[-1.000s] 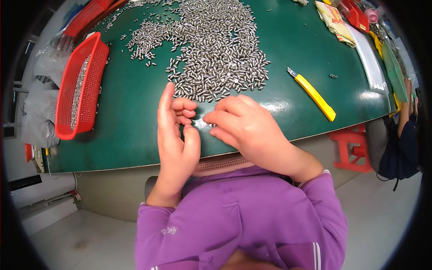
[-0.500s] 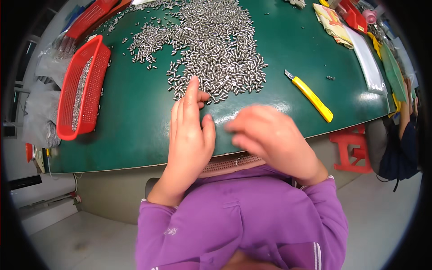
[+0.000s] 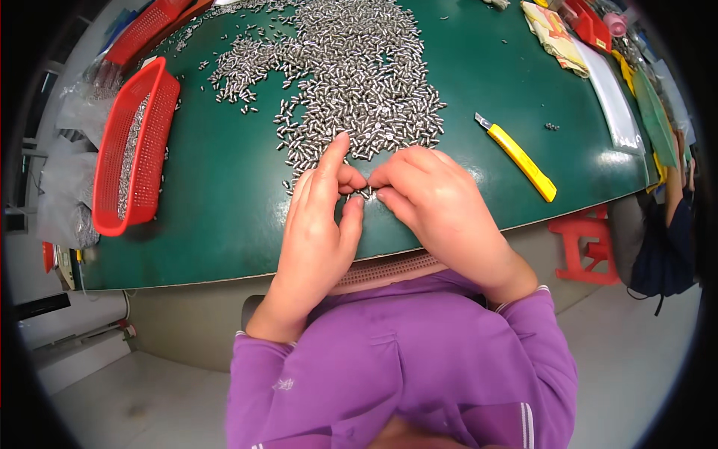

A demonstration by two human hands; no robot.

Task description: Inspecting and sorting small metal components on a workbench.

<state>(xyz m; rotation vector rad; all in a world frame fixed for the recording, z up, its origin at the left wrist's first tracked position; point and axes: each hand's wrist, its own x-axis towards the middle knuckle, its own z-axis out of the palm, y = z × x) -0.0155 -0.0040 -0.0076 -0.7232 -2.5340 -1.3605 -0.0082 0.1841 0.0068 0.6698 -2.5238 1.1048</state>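
A broad pile of small silver metal pins (image 3: pixel 359 82), rounded and bullet-like, spreads over the green table (image 3: pixel 224 217). My left hand (image 3: pixel 318 217) rests at the pile's near edge, its index finger stretched over the pins and another finger bent inward, thumb apart. Close beside it, my right hand (image 3: pixel 437 198) has thumb and forefinger brought together around a small metal pin at their tips. A few loose pins (image 3: pixel 359 193) lie in the gap between the two hands. Whether my left fingers touch any of them is hard to tell.
A yellow utility knife (image 3: pixel 523 165) lies to the right, blade out. At the left stands a red perforated basket (image 3: pixel 138 150) with more pins. Cloth (image 3: pixel 555 37) and clear plastic sheets (image 3: pixel 609 101) line the right side. A red stool (image 3: pixel 587 247) stands below the table edge.
My right hand has moved up and left to meet the left hand, its fingers now pinched. My left index finger has shifted slightly right; pins now show between the hands.
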